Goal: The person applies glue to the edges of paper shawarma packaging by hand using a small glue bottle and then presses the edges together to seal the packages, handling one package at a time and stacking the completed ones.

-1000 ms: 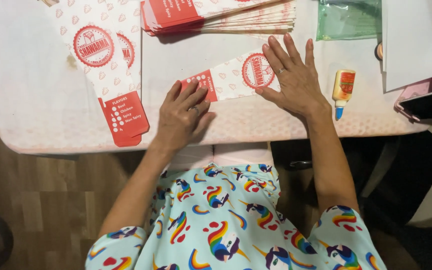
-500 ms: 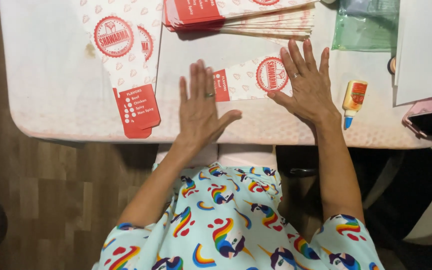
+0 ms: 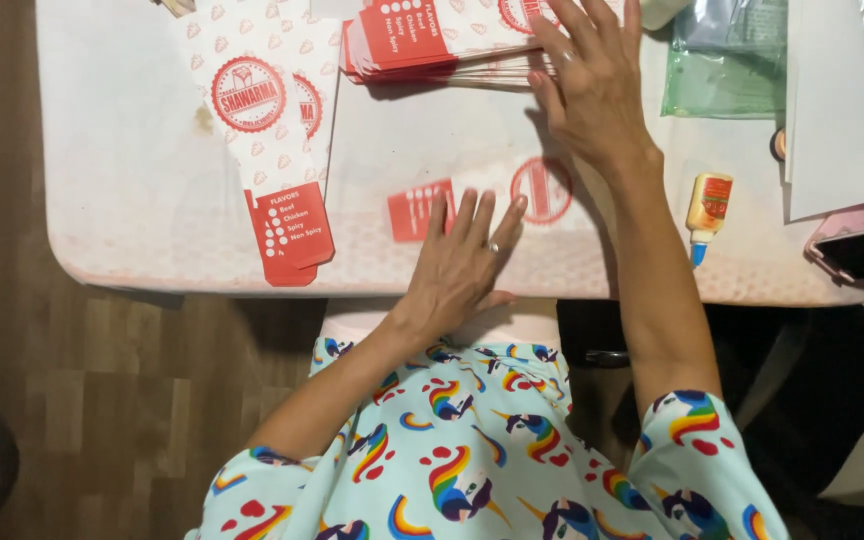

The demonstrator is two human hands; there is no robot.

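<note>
- Head view: the left hand (image 3: 462,262) is laid flat with its fingers spread, palm down, on a folded sleeve (image 3: 482,200) of white and red card that lies on the table (image 3: 132,190).
- A ring is seen on one finger of that hand; nothing is pinched by it.
- The sleeve's red end is seen just to the left of the left hand's fingertips, and its round red stamp just beyond them to the right.
- The right hand (image 3: 592,85) is held open with the fingers spread, farther up the table than the left hand, and is laid on the stack (image 3: 422,40) of flat sleeves; whether a sheet is gripped cannot be told.
- The stack's red ends are seen to the left of the right hand, its fanned edges under the fingers.
- A flat blank (image 3: 272,130), white with red marks and a red tab, lies well to the left of the left hand, with the tab near the table's edge.
- A glue bottle (image 3: 707,210), yellow and orange with a blue tip, lies just to the right of the right forearm.
- A green bag (image 3: 722,70) is seen to the right of the right hand, and white paper (image 3: 837,110) beyond it.
</note>
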